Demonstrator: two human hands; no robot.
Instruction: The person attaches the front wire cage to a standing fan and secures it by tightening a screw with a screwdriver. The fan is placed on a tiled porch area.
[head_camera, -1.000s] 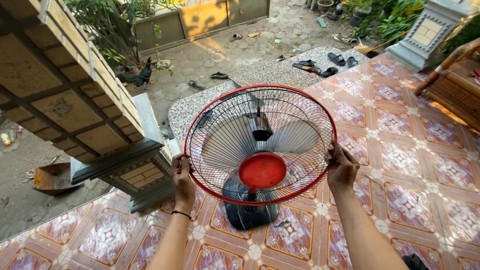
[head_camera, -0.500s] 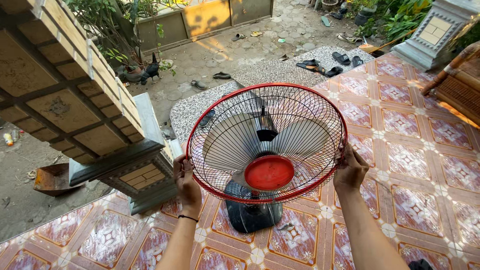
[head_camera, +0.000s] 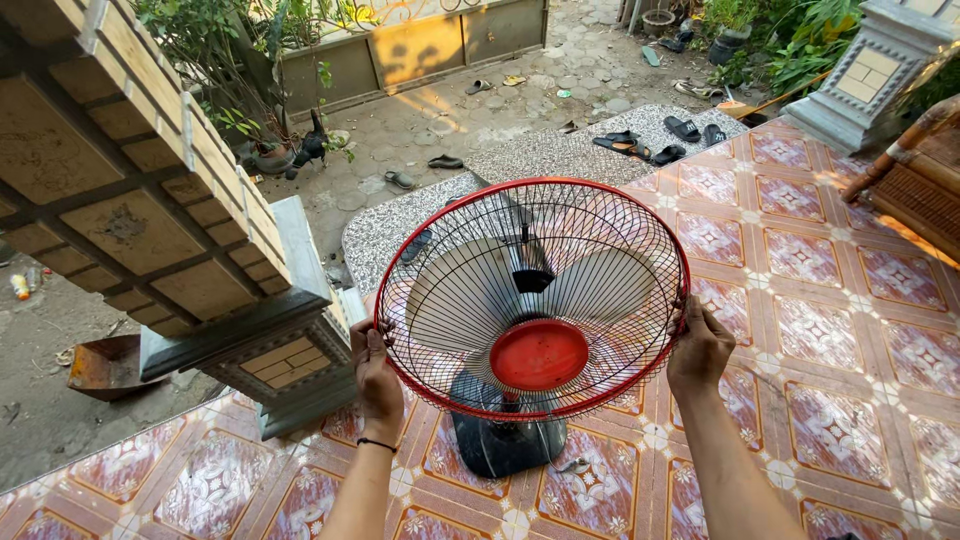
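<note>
Both hands grip the red rim of the round wire fan guard, which is held tilted above the fan: the left hand closes around the rim at about 8 o'clock of the circle, and the right hand closes around it at about 4 o'clock. Behind the wires I see the pale blades and the red centre cap, and under them the dark base stands on the patterned floor tiles. A small screw or clip (I cannot tell which) lies on a tile just beside the base, at its 4 o'clock. In my judgement the guard could catch on a blade if it is moved crooked, because the wires are close to the blades. The thin rim could also slip from the fingers, and the stone step edge at 12 o'clock is not far.
</note>
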